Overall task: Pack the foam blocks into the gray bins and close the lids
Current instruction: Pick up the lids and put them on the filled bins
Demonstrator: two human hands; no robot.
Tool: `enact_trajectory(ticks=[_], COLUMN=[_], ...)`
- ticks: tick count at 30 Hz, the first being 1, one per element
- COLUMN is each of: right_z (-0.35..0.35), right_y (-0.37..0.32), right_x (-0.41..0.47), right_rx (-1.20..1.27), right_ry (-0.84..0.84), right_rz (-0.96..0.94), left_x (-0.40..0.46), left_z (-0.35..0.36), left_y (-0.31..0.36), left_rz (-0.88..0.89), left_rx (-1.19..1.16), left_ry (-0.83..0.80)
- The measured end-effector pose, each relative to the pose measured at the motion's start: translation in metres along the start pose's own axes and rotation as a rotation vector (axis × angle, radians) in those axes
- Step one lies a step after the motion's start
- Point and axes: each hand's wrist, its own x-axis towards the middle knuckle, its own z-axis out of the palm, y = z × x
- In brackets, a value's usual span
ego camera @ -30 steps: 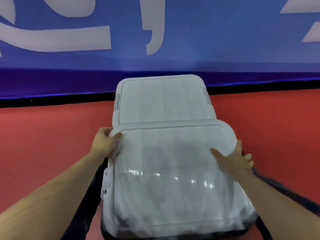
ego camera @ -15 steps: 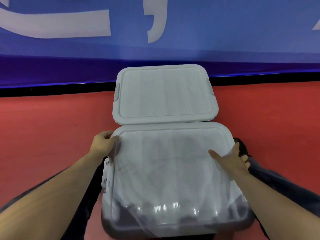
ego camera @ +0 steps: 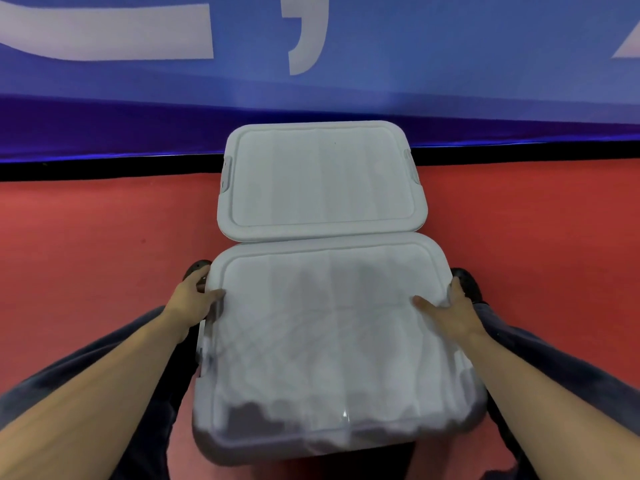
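Hands, left (ego camera: 194,296) and right (ego camera: 450,311), gripping near bin (ego camera: 332,341) beside far bin (ego camera: 320,180).

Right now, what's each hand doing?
Left hand: grips the near bin's lid at its left edge.
Right hand: grips the lid's right edge, thumb on top.

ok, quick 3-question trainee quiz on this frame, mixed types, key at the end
1. True or false: the far bin has its lid on.
2. Where does the left hand grip the near bin? A) its left edge B) its front edge C) the far bin
3. Fill in: the floor under the bins is ____ in colour.

Key: 1 true. 2 A; the right hand grips the opposite edge, thumb on the lid. 3 red.
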Motion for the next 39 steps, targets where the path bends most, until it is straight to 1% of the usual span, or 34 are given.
enact_trajectory(ticks=[7, 12, 15, 17, 20, 23, 26, 28, 31, 34, 37, 39], right_z=[0.006, 0.009, 0.009, 0.008, 0.007, 0.007, 0.004, 0.002, 0.003, 0.004, 0.003, 0.002], right_y=[-0.004, -0.003, -0.002, -0.002, 0.001, 0.006, 0.012, 0.016, 0.019, 0.020, 0.023, 0.020], right_x=[-0.002, -0.003, -0.002, -0.003, -0.005, -0.002, 0.002, 0.004, 0.005, 0.006, 0.009, 0.007], right_rx=[-0.156, -0.161, -0.107, -0.083, -0.016, 0.065, 0.072, 0.094, 0.124, 0.093, 0.042, -0.003], right_ry=[0.037, 0.065, 0.069, 0.065, 0.047, 0.066, 0.112, 0.099, 0.090, 0.090, 0.093, 0.106], right_rz=[0.072, 0.094, 0.112, 0.120, 0.094, 0.080, 0.169, 0.212, 0.222, 0.228, 0.243, 0.252], left_x=[0.005, 0.011, 0.013, 0.007, -0.002, -0.001, -0.007, -0.010, -0.018, -0.023, -0.021, -0.020], left_z=[0.009, 0.012, 0.010, 0.010, 0.006, -0.001, -0.006, -0.008, -0.007, 0.000, 0.004, 0.003], left_y=[0.008, 0.009, 0.007, 0.006, -0.009, -0.034, -0.037, -0.033, -0.021, -0.012, -0.010, -0.007], left_rz=[0.024, -0.005, -0.041, -0.082, -0.217, -0.326, -0.371, -0.342, -0.275, -0.246, -0.193, -0.187], left_rx=[0.096, 0.185, 0.191, 0.166, -0.013, -0.084, -0.085, -0.044, 0.043, 0.078, 0.186, 0.243], left_ry=[-0.003, 0.017, 0.030, 0.053, 0.062, -0.029, -0.120, -0.110, -0.043, -0.034, -0.018, -0.025])
